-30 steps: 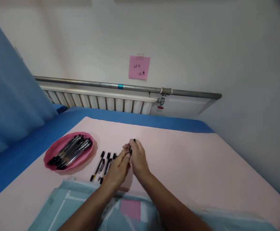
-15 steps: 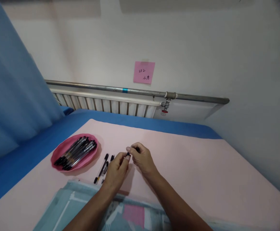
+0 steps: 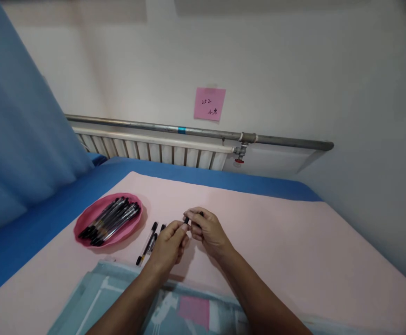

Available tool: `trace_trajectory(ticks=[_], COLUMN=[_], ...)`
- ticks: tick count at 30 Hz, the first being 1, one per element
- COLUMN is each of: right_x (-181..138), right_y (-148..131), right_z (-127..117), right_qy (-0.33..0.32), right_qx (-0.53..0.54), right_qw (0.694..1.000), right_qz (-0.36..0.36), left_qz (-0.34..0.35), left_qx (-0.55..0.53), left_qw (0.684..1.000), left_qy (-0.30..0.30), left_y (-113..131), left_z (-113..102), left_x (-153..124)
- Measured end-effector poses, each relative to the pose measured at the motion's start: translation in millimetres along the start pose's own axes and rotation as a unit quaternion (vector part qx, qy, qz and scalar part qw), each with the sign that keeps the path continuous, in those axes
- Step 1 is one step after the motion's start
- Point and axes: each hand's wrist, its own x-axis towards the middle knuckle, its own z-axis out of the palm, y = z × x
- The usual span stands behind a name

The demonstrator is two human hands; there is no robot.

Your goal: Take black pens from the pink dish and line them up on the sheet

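Note:
My left hand (image 3: 169, 245) is closed, thumb and fingers pinching a pen (image 3: 186, 220) whose black end sticks out toward my other hand; the rest of it is hidden in my grip. Fingertips of my right hand (image 3: 208, 231) meet that black end. Between the right fingers a small black pen part (image 3: 201, 214), perhaps a cap, shows partly. Left of my hands, a clear pen with black ends (image 3: 147, 244) lies on the pink sheet, with other pen pieces (image 3: 153, 243) beside it, partly covered by my left hand.
A pink oval dish (image 3: 80, 223) full of black-and-clear pens (image 3: 110, 221) stands at the left. The pink sheet (image 3: 276, 242) covers a blue surface (image 3: 203, 174). A folded teal cloth (image 3: 94, 291) lies in front. Behind are a radiator (image 3: 154, 151) and a metal pipe (image 3: 126, 123).
My right fingers have curled and shifted slightly, so the black part in them points more upright. Both hands stay close together; the dish and loose pens have not moved.

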Motion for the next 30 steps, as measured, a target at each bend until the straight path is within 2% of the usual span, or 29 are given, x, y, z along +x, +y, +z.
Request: trace_trajectory(ticks=[2,9,15,21,27,30], right_x=[-0.1,-1.2,-0.7,-1.8,-1.6,-2.0], right_y=[0.1,4.8,2.5,4.1,1.3,2.7], right_z=[0.2,5.0,3.8,6.2,5.0,6.3], right_qy=[-0.006,0.071,0.018,0.063,0.016,0.050], right_qx=[0.007,-0.023,-0.017,-0.024,-0.007,-0.026], right_qw=[1.000,0.997,1.000,0.998,1.000,0.998], right_qz=[0.001,-0.035,-0.006,-0.019,-0.001,-0.019], left_qz=[-0.010,0.021,0.016,0.049,0.045,0.049], left_qx=[-0.018,-0.001,0.003,0.036,0.037,0.039], left_qw=[1.000,1.000,1.000,0.998,0.998,0.998], left_qy=[-0.002,0.009,0.019,0.016,0.023,0.025], left_y=[1.5,-1.4,-1.1,-4.6,-4.7,-4.6], left_z=[0.6,1.1,0.6,-1.3,-0.7,-0.8], left_x=[-0.4,0.8,2.2,3.3,3.3,3.1])
